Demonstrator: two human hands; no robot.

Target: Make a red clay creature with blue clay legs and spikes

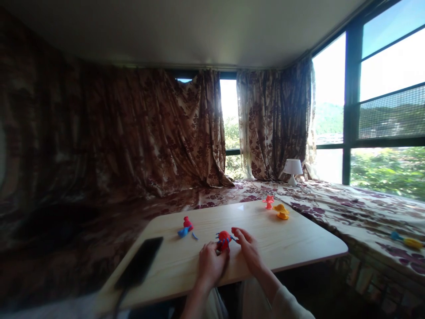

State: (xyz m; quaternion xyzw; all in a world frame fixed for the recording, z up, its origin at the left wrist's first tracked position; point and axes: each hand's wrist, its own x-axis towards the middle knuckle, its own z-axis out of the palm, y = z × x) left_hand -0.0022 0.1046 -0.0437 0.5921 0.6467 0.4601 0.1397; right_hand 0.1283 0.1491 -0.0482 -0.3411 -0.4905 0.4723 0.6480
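- One red toy [224,237] is clamped in your left hand [210,260], fingers closed around its lower part.
- Your right hand [249,249] is partly curled just beside it; I cannot tell whether its fingertips pinch anything.
- Rounded on top with thin blue spikes [233,239] jutting out, the toy is over the near half of the surface [282,243].

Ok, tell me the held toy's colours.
The toy is red with blue spikes, in the head view.

The red toy [224,238] looks plastic and smooth, the tabletop [229,216] glossy wood, the curtains [195,128] cloth.
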